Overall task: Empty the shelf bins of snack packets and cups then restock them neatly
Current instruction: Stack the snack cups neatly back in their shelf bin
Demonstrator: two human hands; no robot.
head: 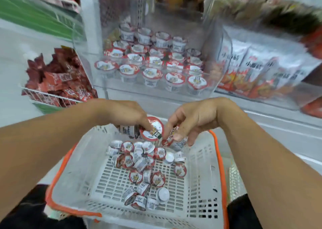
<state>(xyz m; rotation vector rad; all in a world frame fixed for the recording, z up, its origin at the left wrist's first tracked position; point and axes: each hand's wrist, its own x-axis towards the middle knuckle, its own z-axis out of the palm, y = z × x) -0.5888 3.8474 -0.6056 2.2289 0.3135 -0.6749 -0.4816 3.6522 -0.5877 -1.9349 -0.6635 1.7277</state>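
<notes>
Loose small red-lidded plastic cups (144,167) lay in the white slotted plastic basket with orange rim (200,185). Above it, the left hand (122,113) gripped two cups (144,130); the right hand (193,118) pinched another (176,141). Beyond, the clear shelf bin (214,82) held upright rows.

A shop aisle: white shelving carries a clear bin (153,89) of sealed snack cups (151,75), a wire rack (50,98) of red packets (57,78) at left, boxed snacks (252,71) at right, and a shopping basket (205,185) near.
</notes>
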